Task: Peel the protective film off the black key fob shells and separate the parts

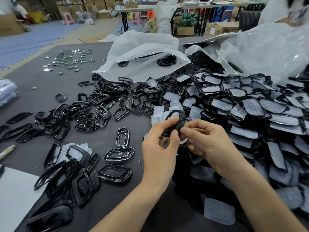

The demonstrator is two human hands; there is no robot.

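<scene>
So, both hands are up over the middle of the dark grey felt-topped counter [41, 84], working on 1 glossy black plastic key fob shell [178, 125]. The left hand [158, 148] has it pinched between thumb and forefinger on its near-left edge, so that grip is clamped on the shell. The right hand [207, 143] comes in from the other side with its fingers curled, and its grip is nipping the shell's right end too. A pale translucent scrap shows just under the right fingers, but I honestly can't tell whether it's film or a loose pad.

Right of the hands there's a huge heap of black shells with cloudy film on them [250, 104], running off the edge of the frame and touching the right forearm. Left of the hands, a scatter of bare black plastic frames [100, 97] lies spread across the counter, with more piled at the near-left corner beside a white sheet of paper [15, 198].

Behind all that, a crumpled white plastic bag [142, 52] lies open with a few black parts showing through it, and a second clear plastic bag [267, 47] slumps over the heap. Far left at the back is a little patch of small green circuit boards [71, 59], well apart from everything else. 1 frosted rubbery button pad [219, 211] lies between the 2 forearms.
</scene>
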